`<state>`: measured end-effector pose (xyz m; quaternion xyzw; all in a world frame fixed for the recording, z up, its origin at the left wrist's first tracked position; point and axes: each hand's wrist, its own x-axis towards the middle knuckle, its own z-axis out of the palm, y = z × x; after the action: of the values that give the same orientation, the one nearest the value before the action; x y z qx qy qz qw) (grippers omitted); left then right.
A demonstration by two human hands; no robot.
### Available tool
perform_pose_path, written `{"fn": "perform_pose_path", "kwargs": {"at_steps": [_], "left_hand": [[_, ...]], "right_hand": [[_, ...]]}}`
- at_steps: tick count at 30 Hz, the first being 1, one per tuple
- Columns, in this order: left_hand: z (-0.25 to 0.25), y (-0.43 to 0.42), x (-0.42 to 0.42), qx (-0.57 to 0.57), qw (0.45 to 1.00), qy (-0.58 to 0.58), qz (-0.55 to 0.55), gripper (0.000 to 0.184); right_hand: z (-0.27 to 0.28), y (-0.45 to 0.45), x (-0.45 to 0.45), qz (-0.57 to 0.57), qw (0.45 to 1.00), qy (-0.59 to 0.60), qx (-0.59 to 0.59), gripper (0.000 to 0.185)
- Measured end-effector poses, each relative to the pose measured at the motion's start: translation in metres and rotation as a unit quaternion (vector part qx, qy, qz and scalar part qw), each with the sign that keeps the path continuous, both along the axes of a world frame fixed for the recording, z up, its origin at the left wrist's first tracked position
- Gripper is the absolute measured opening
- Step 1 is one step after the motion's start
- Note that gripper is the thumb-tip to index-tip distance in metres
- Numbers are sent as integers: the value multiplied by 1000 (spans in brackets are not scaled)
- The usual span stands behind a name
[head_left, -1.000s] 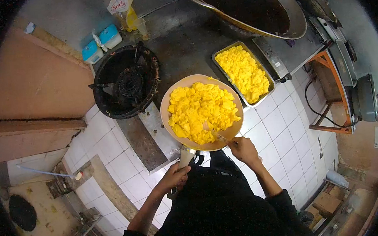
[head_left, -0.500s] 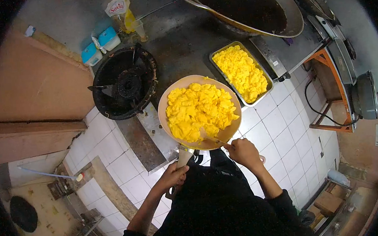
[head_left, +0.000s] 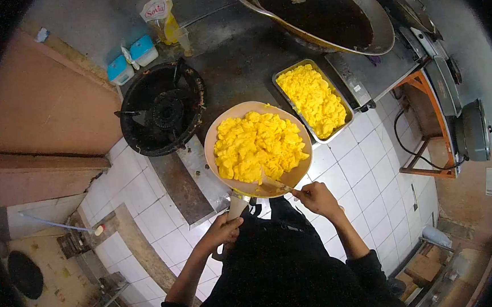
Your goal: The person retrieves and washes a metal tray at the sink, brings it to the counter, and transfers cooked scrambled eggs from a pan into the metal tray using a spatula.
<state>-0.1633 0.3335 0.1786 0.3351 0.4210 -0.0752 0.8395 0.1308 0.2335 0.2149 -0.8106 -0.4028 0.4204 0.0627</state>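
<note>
A frying pan (head_left: 304, 175) with a light tan inside is full of yellow scrambled eggs (head_left: 257, 144). Closed around its pale handle (head_left: 238, 206) is my left hand (head_left: 223, 232). My right hand (head_left: 319, 198) grips a spatula (head_left: 275, 183), whose blade dips into the near edge of the eggs; its exact shape is partly covered by them. Just beyond the pan, on the right, a rectangular metal tray (head_left: 344, 125) holds more scrambled eggs (head_left: 313, 100).
A black gas burner (head_left: 166, 110) sits left of the pan. At the back right is a large wok (head_left: 382, 27) of dark liquid. Two blue-lidded containers (head_left: 143, 51), an oil pouch (head_left: 162, 22) and a clear cup (head_left: 183, 41) stand at the back left.
The view has shifted slightly. Both hands keep their grips, and the spatula stays in the eggs at almost the same place in the pan.
</note>
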Motion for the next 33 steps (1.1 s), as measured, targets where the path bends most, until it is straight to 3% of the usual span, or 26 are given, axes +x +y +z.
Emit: {"fn": "perform_pose_path", "kwargs": {"at_steps": [16, 25, 29, 33], "left_hand": [[22, 8, 6, 11, 999, 46, -14, 22], [30, 13, 8, -29, 999, 36, 2, 19], [30, 14, 7, -27, 999, 47, -5, 19], [24, 11, 6, -4, 999, 41, -12, 20]], "right_hand": [[-8, -10, 3, 31, 988, -113, 104, 39], [12, -15, 15, 17, 992, -56, 112, 41], [12, -15, 25, 22, 995, -33, 93, 42], [16, 8, 16, 20, 998, -67, -10, 42]]}}
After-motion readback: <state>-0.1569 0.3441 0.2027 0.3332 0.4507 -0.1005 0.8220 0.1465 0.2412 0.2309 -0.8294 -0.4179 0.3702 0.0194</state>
